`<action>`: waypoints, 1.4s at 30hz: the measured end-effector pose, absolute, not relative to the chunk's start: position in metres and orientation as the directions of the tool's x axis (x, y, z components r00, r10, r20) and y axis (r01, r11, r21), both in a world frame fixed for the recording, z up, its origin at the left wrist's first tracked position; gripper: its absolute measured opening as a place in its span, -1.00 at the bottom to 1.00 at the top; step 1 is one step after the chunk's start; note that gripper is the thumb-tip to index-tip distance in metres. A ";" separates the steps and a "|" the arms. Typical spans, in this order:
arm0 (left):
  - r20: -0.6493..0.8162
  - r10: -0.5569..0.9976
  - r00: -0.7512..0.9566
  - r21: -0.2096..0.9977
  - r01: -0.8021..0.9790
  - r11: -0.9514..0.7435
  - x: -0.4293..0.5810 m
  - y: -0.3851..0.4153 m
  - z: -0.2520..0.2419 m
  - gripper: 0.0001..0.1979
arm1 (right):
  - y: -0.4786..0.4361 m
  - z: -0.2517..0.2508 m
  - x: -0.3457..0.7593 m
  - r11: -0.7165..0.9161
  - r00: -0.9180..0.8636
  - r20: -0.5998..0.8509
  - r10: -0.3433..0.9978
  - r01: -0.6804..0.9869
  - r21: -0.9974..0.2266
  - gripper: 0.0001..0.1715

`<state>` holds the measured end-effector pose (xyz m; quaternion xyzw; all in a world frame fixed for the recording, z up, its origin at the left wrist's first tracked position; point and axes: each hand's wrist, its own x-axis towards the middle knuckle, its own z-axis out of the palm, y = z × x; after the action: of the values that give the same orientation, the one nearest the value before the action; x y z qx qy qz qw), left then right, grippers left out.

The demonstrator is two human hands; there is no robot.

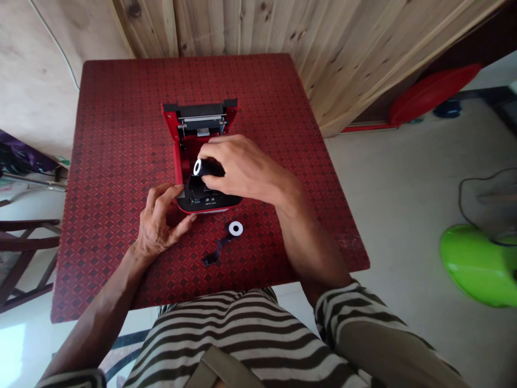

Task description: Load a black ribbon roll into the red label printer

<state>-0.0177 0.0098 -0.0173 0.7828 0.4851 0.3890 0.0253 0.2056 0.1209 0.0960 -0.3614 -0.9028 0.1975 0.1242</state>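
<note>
A small red and black label printer (218, 203) sits on the table with its lid (200, 116) raised at the back, showing the roller inside. My right hand (252, 167) is closed around a black ribbon roll (214, 168) with a white core, held over the open compartment. Its far end is hidden by my fingers. My left hand (159, 220) grips the printer's front left corner, fingers on the side and thumb by the front edge. In front of the printer lies a second black ribbon roll (236, 229) with a white core, its loose tail trailing toward me.
The red patterned table (121, 129) stands against a wooden plank wall (250, 27). A wooden chair (28, 245) is at the left. On the floor to the right is a bright green plastic object (480, 267) with a dark cable near it.
</note>
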 end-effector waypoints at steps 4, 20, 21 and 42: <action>0.587 0.774 0.236 0.412 0.736 -0.537 -0.018 0.011 -0.019 -0.28 | 0.107 0.097 0.254 0.527 -0.503 0.297 0.812 0.413 -0.742 -0.78; 0.577 0.778 0.248 0.415 0.732 -0.541 -0.019 0.010 -0.019 -0.22 | 0.112 -0.036 0.323 0.242 -0.084 0.247 0.965 0.639 -0.730 -0.42; 0.568 0.785 0.246 0.426 0.728 -0.537 -0.019 0.010 -0.018 -0.20 | 0.106 -0.033 0.326 0.247 -0.081 0.256 0.963 0.647 -0.721 -0.32; 0.546 0.799 0.251 0.454 0.713 -0.534 -0.017 0.009 -0.022 -0.24 | 0.014 0.060 0.282 0.533 -0.561 0.254 0.788 0.414 -0.738 -0.64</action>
<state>-0.0171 0.0089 -0.0217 0.7887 0.4794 0.3807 0.0566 0.2815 0.0143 0.0598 -0.3645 -0.8243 0.3175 0.2946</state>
